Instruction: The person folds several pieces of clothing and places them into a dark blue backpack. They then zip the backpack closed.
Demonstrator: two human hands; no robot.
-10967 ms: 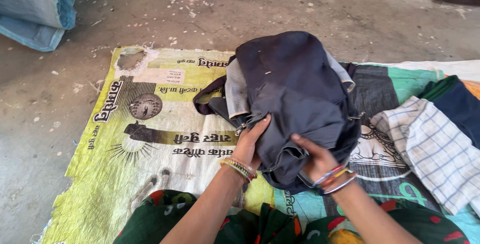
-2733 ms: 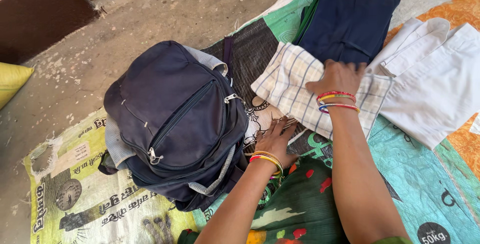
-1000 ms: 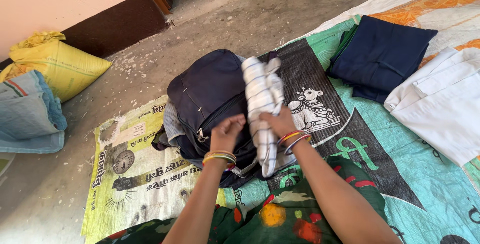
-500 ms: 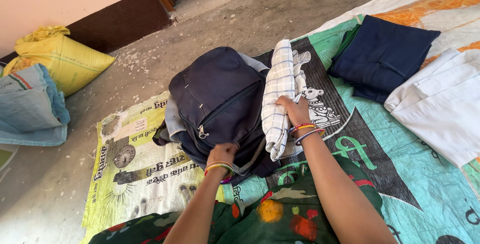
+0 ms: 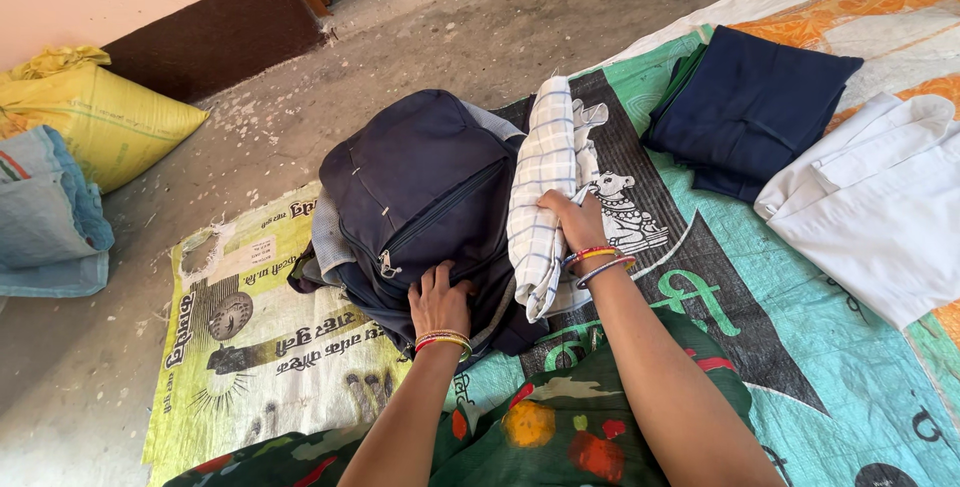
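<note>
- left hand pressed flat on the navy fabric backpack, gripping nothing
- right hand clutches the folded white checked cloth beside it, not packed yet
- folded navy garment and white garment wait on the mat

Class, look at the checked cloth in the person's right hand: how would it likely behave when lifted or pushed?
The checked cloth is probably floppy: it bunches and droops around the right hand. It is likely light, since one hand holds it. Pushed, it would likely crumple rather than slide against the backpack.
</note>
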